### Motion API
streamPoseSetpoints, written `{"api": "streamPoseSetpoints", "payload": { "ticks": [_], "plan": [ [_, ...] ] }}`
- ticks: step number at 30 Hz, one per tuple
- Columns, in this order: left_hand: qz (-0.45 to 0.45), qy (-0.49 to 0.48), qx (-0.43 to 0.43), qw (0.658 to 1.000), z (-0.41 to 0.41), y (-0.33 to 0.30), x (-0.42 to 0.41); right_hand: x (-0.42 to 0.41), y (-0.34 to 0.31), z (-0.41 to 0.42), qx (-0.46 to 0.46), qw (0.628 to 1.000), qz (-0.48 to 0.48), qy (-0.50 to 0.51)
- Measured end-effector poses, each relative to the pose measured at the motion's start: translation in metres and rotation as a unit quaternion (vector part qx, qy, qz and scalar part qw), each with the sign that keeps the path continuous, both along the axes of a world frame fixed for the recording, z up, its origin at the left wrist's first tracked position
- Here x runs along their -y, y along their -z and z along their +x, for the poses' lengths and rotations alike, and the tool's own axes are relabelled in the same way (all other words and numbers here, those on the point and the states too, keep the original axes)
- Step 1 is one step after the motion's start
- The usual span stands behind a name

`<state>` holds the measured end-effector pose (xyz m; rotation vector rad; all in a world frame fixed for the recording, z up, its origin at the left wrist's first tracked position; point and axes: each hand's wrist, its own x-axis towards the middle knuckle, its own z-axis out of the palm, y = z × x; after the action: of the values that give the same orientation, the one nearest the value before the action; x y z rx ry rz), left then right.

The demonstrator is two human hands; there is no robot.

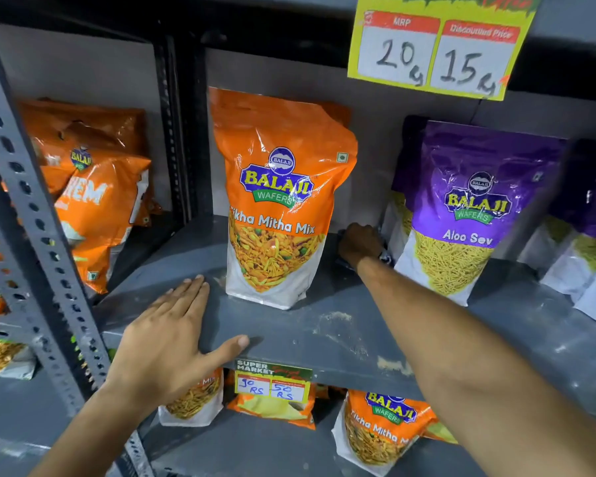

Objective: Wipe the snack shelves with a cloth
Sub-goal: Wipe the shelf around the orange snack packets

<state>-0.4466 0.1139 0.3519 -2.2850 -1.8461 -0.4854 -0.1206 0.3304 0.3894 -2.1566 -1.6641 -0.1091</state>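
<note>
right of centre, the right hand [358,243] presses a dark cloth [386,257] deep on the shelf [324,325] between orange bag [279,201] and purple bag [468,215], dusty front lying nearer, while the left hand [166,335] rests flat, empty, lower left.

Dim, cool light falls from the front; the shelf recess behind the orange Tikha Mitha Mix pouch [279,197] sits in shadow. Its foil shows glare. Wide-angle bending warps the edges, and the right margin blurs.

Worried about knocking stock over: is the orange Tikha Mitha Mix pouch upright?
Upright. The Tikha Mitha Mix pouch stands on its base on the shelf, label facing out.
</note>
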Motion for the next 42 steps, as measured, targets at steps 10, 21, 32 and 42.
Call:
{"api": "streamPoseSetpoints", "payload": {
  "ticks": [10,21,32,42],
  "plan": [
    [-0.007,0.002,0.009,1.000,0.002,-0.005,0.004,0.030,-0.011,-0.012,-0.060,0.989,-0.051,-0.126],
    [-0.049,-0.006,0.000,0.999,0.003,-0.007,0.007,0.134,-0.004,0.001,-0.019,0.958,-0.048,-0.281],
    [-0.058,-0.004,-0.011,0.998,0.002,-0.007,0.006,0.192,-0.006,-0.002,-0.033,0.925,-0.067,-0.372],
    [-0.063,-0.006,-0.008,0.998,0.002,-0.005,0.004,0.213,-0.036,-0.039,0.052,0.933,-0.048,-0.353]
  ]
}}
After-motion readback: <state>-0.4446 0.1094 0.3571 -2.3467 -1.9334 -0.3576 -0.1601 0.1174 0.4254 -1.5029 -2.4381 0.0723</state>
